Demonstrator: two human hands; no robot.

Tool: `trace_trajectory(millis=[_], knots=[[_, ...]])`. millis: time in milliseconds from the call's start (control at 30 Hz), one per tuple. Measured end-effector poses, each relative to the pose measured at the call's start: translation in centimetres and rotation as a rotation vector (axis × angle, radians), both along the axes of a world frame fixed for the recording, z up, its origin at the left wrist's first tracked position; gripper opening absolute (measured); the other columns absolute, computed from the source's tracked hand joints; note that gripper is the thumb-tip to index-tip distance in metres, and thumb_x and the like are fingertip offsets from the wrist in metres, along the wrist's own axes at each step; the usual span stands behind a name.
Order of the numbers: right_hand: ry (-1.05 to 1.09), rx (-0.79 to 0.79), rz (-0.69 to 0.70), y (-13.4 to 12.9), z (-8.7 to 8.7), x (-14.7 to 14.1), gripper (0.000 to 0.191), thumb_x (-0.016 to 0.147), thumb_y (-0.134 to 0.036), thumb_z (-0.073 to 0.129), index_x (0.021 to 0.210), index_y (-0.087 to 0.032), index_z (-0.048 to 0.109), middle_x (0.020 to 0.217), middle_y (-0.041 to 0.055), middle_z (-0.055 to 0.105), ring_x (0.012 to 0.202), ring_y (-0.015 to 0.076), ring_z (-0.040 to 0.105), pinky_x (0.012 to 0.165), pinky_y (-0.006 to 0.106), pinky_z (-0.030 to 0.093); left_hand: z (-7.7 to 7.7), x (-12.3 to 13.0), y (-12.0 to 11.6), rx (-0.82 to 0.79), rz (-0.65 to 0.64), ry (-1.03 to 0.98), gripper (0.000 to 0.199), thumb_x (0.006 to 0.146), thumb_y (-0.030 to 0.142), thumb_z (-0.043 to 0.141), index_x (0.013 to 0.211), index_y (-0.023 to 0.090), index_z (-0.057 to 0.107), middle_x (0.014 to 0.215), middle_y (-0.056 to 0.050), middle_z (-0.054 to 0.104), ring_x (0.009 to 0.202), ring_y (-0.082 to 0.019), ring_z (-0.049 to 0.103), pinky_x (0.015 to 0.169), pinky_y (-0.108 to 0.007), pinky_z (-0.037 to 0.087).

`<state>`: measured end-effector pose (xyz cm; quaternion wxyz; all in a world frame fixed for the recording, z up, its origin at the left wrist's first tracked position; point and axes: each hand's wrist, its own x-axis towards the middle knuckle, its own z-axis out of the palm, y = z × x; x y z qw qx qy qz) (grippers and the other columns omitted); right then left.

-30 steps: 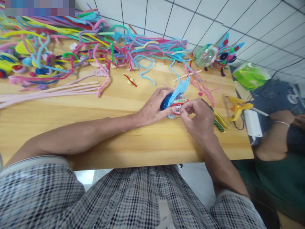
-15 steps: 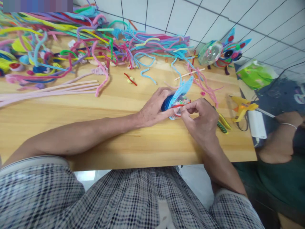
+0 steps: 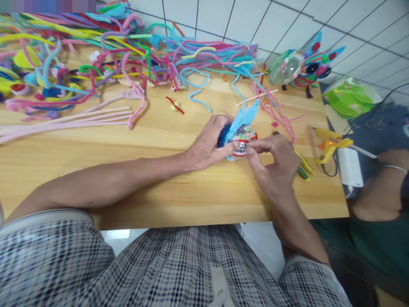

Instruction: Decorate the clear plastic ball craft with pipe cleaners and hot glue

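A small clear ornament with colourful bits inside, a dark blue wrapped end and light blue fuzzy ears lies just above the wooden table. My left hand is wrapped round its blue end, thumb on the near side. A red pipe cleaner forms a loop on the ornament's side. At that loop, the thumb and forefinger of my right hand are pinched together; they seem to grip the red pipe cleaner's edge, though the fingertips hide the exact spot.
Heaped pipe cleaners line the back. A finished eared figure stands back right. Green-handled pliers lie beside my right hand, with a yellow glue gun, white power bank and another person's arm further right.
The red strand that crossed the ornament's side now curves round as a loop, with a shiny patch showing inside. My right hand has shifted slightly right. The view has shifted a little.
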<state>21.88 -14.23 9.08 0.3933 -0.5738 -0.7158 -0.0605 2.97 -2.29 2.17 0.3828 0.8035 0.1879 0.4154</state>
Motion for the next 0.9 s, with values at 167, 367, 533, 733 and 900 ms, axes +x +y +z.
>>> trace_trajectory(millis=[167, 367, 533, 733, 900], knots=[[-0.065, 0.01, 0.048, -0.2, -0.7, 0.1, 0.024, 0.102, -0.019, 0.074, 0.118, -0.036, 0.08, 0.105, 0.0034, 0.085, 0.099, 0.0271, 0.082, 0.091, 0.048, 0.067, -0.3, 0.0, 0.1, 0.012, -0.001, 0.0, 0.054, 0.11, 0.072, 0.056, 0.139, 0.026, 0.055, 0.144, -0.015, 0.068, 0.137, -0.034, 0.062, 0.119, -0.056, 0.055], [-0.078, 0.032, 0.055, -0.3, -1.4, 0.4, 0.028, 0.102, -0.019, 0.075, 0.123, -0.037, 0.08, 0.109, 0.0043, 0.085, 0.099, 0.0271, 0.081, 0.09, 0.048, 0.066, -0.2, 0.1, 0.0, 0.032, 0.013, -0.013, 0.052, 0.111, 0.07, 0.057, 0.136, 0.025, 0.054, 0.139, -0.015, 0.069, 0.133, -0.032, 0.064, 0.116, -0.054, 0.055], [0.001, -0.022, 0.018, -0.4, -1.8, 0.4, 0.021, 0.102, -0.025, 0.076, 0.117, -0.037, 0.082, 0.107, 0.0042, 0.083, 0.098, 0.0271, 0.08, 0.09, 0.05, 0.067, -0.1, 0.2, 0.0, 0.015, 0.003, 0.01, 0.056, 0.111, 0.075, 0.052, 0.135, 0.025, 0.055, 0.14, -0.015, 0.07, 0.134, -0.033, 0.064, 0.116, -0.055, 0.055], [0.016, -0.009, 0.008, -0.4, -2.0, -0.1, 0.02, 0.103, -0.027, 0.074, 0.118, -0.037, 0.083, 0.106, 0.0041, 0.082, 0.097, 0.0274, 0.079, 0.089, 0.051, 0.067, -0.1, 0.0, 0.0, -0.029, 0.023, 0.017, 0.056, 0.11, 0.076, 0.053, 0.137, 0.026, 0.056, 0.14, -0.014, 0.07, 0.133, -0.034, 0.063, 0.117, -0.055, 0.054], [0.01, 0.029, -0.015, -0.4, -2.1, -0.2, 0.024, 0.103, -0.027, 0.075, 0.124, -0.037, 0.082, 0.11, 0.0048, 0.083, 0.1, 0.0271, 0.079, 0.09, 0.05, 0.067, 0.0, 0.0, 0.0, -0.049, 0.022, -0.004, 0.054, 0.111, 0.073, 0.056, 0.135, 0.025, 0.057, 0.138, -0.014, 0.07, 0.131, -0.032, 0.064, 0.117, -0.054, 0.055]])
